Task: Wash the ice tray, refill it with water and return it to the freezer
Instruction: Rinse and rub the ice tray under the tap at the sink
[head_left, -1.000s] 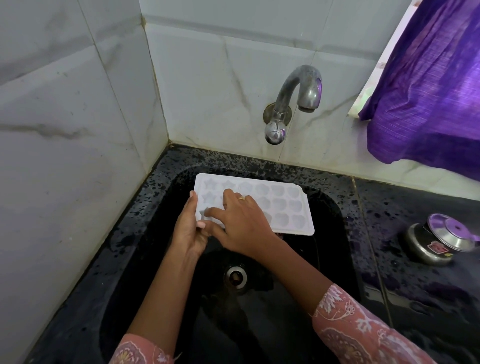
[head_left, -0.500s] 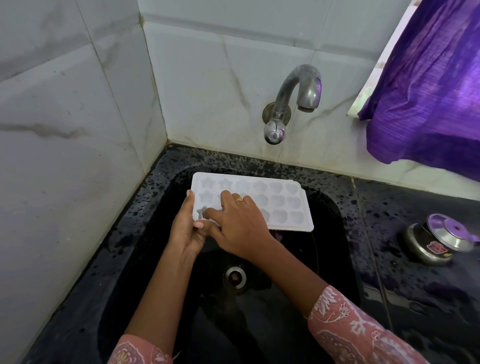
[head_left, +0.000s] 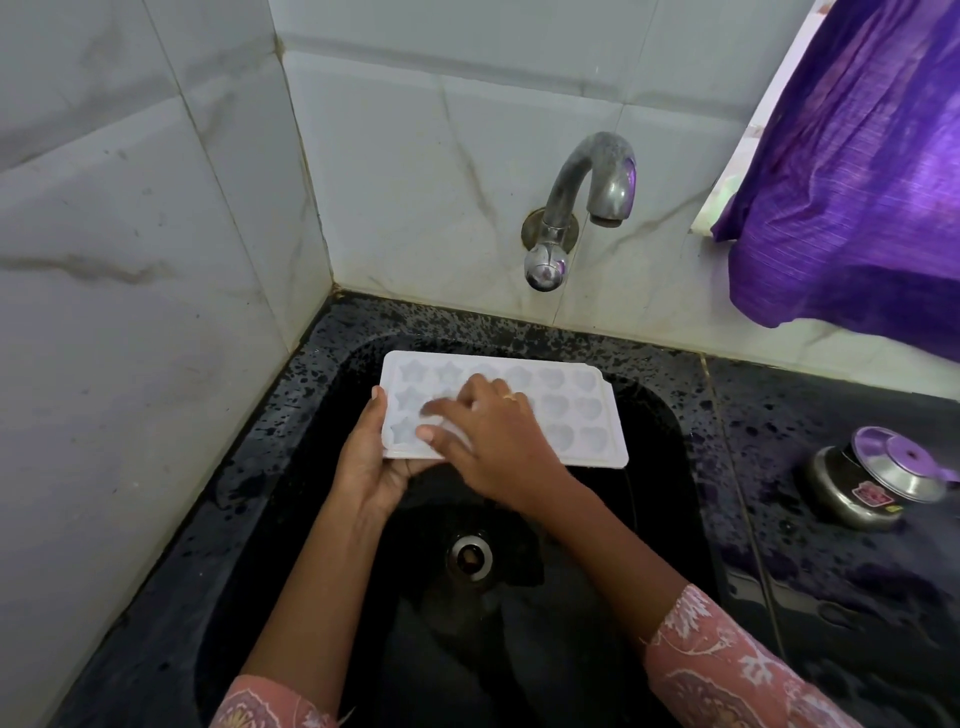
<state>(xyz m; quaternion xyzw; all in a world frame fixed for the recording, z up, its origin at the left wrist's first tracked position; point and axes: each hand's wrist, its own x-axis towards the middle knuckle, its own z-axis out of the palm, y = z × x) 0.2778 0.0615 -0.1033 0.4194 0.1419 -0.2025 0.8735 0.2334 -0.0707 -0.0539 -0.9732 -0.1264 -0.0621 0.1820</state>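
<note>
- The white plastic ice tray (head_left: 574, 410) is held above the black speckled sink (head_left: 670, 415).
- Its left end is grasped by the left hand (head_left: 370, 465).
- Its moulds are touched by the right hand (head_left: 496, 441), fingers loosely extended.

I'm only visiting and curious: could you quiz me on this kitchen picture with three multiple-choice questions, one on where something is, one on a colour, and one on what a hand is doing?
1. Where is the ice tray?
A) on a shelf
B) held above the black sink
C) on the floor

2. What colour is the curtain?
A) purple
B) green
C) yellow

3. What is the left hand doing?
A) hanging idle
B) holding a sponge
C) gripping the tray's left end

Answers:
1 B, the tray is in the air over the basin.
2 A, the cloth at the upper right is purple.
3 C, its thumb lies on the tray's edge with the palm beneath.
</note>
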